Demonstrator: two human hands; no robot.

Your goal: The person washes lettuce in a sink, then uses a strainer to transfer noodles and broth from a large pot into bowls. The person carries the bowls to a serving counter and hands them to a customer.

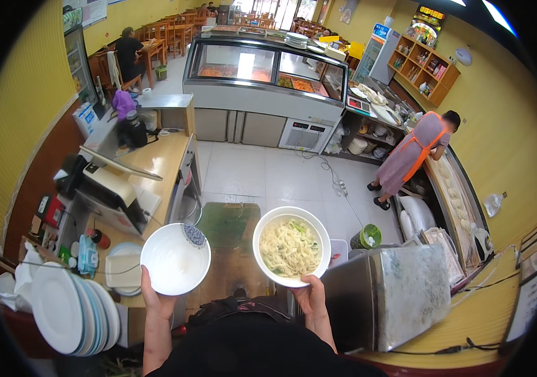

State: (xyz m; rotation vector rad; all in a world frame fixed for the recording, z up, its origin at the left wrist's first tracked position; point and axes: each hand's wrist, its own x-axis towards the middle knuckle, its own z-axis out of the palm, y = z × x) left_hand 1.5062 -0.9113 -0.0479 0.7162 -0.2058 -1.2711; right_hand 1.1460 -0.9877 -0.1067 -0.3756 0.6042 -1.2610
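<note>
In my left hand (159,294) is a white bowl (174,264) with a blue patterned patch on its inner wall; it looks empty and tilts towards the camera. My right hand (312,294) grips the near rim of a white bowl (259,259) filled with flat noodles (289,247) and some green vegetable pieces. The two bowls are apart, side by side in front of my body, above the floor. Thumbs show at the rims; the fingers beneath the bowls are mostly hidden.
Stacked plates (58,306) and a wooden counter (167,160) lie left. A metal-topped box (414,292) and a green bin (367,235) are right. A glass display counter (268,94) stands ahead. A co-worker in an orange apron (419,151) works at a dough-covered counter; a cable (327,165) crosses the floor.
</note>
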